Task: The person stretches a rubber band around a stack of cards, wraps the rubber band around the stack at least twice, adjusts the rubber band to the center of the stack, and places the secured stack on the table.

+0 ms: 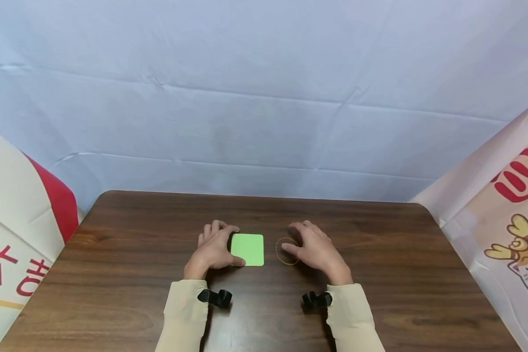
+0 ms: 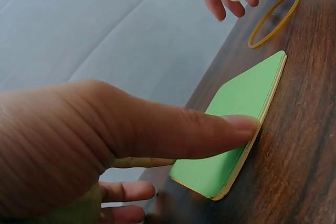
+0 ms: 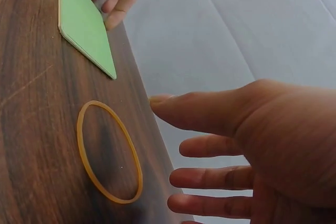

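Note:
A thin stack of light-green cards (image 1: 248, 250) with rounded corners and pale layered edges lies on the table in the head view. My left hand (image 1: 213, 248) pinches its left part, thumb at the near edge and index finger at the far edge. In the left wrist view the thumb (image 2: 210, 132) presses along the side of the stack. To the right of the cards lies a yellowish rubber band (image 3: 84, 145), spread in a loop. Just over the band, my right hand (image 1: 315, 247) holds nothing, its fingers apart and relaxed.
The brown wooden table (image 1: 127, 274) reaches back to a pale cloth backdrop (image 1: 246, 122). Printed cloths hang at the left (image 1: 17, 234) and right (image 1: 506, 234) sides. Each wrist wears a small black camera on a strap.

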`<state>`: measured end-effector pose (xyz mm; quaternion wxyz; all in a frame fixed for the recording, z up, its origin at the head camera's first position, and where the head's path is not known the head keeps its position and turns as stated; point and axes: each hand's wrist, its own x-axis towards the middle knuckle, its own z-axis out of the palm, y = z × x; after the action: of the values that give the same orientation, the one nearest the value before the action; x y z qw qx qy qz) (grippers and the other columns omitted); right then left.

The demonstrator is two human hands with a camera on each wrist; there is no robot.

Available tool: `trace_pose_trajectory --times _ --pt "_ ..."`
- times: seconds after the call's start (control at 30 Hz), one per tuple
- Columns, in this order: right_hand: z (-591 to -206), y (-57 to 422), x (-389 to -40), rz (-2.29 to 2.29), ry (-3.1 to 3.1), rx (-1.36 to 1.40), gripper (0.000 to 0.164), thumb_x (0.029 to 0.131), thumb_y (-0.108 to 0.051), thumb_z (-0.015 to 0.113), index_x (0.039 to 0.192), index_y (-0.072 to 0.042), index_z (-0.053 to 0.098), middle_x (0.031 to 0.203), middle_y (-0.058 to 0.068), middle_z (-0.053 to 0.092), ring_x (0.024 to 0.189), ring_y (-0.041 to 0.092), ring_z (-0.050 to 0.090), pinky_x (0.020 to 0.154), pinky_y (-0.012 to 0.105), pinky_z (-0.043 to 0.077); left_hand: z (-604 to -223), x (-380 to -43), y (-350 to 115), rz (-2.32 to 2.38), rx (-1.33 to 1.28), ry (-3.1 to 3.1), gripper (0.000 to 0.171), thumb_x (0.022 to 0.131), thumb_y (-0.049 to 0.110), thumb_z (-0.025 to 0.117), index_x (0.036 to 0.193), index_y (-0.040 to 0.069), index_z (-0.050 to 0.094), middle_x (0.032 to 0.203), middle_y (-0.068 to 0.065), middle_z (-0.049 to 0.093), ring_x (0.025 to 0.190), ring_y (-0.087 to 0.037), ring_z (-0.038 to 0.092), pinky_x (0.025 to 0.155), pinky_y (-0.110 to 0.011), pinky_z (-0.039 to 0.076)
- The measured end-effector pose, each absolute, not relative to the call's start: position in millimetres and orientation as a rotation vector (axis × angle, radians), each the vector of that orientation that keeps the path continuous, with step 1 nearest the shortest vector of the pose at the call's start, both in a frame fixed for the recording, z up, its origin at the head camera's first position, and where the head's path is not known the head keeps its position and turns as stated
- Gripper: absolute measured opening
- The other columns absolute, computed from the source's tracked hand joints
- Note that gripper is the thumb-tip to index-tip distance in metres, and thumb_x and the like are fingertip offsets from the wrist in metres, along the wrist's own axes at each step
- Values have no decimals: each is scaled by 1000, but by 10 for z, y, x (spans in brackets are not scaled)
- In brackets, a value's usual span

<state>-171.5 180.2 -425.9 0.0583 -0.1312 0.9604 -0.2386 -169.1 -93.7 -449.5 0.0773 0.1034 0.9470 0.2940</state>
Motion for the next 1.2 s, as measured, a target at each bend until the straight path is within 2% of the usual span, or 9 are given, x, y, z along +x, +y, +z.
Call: trace_pose_trajectory --times 0.23,0.37,0.5,0.6,0.73,0.87,1.2 --pt "-4203 1846 -1711 -741 2883 -404 59 96 -38 72 143 -7 55 143 19 52 134 40 47 104 65 37 -4454 -1680 -864 841 261 2857 78 62 36 99 125 11 62 123 -14 45 111 -35 37 91 -51 32" --pt "-4187 1842 -1715 -743 2877 -394 60 96 -39 71 144 -8 54 145 19 50 135 40 45 105 66 36 -4432 -1684 -808 834 270 2859 81 57 36 101 120 8 58 112 -10 48 107 -33 40 89 -50 32" --pt "-4214 1822 -1720 -718 2887 -387 59 96 -38 72 143 -8 55 141 17 53 132 39 48 103 65 38 -4402 -1683 -760 879 272 2837 84 56 28 102 120 8 51 96 -4 53 94 -28 47 88 -48 36" --pt "-4253 1811 -1719 -690 2903 -380 55 95 -36 73 140 -7 58 135 15 57 127 37 52 100 63 41 -4388 -1680 -732 955 294 2807 80 59 17 101 119 9 48 89 -2 56 82 -23 50 83 -45 40" --pt "-4298 1806 -1721 -664 2925 -366 48 95 -32 74 135 -7 63 127 13 61 121 35 56 97 59 44 -4392 -1694 -713 1127 348 2820 61 72 1 89 118 11 49 96 -4 61 79 -22 53 74 -41 44" --pt "-4343 1792 -1728 -646 2943 -351 41 94 -28 75 129 -8 67 116 9 62 112 32 59 93 57 46 -4398 -1713 -692 1258 413 2913 46 80 -7 79 114 11 55 104 -5 65 81 -23 54 73 -41 45" --pt "-4403 1720 -1732 -635 2939 -346 21 94 -19 75 113 -11 72 104 3 57 99 26 55 83 51 47 -4382 -1707 -683 1219 550 3046 34 78 -5 82 100 15 66 97 0 66 85 -23 59 78 -44 49"
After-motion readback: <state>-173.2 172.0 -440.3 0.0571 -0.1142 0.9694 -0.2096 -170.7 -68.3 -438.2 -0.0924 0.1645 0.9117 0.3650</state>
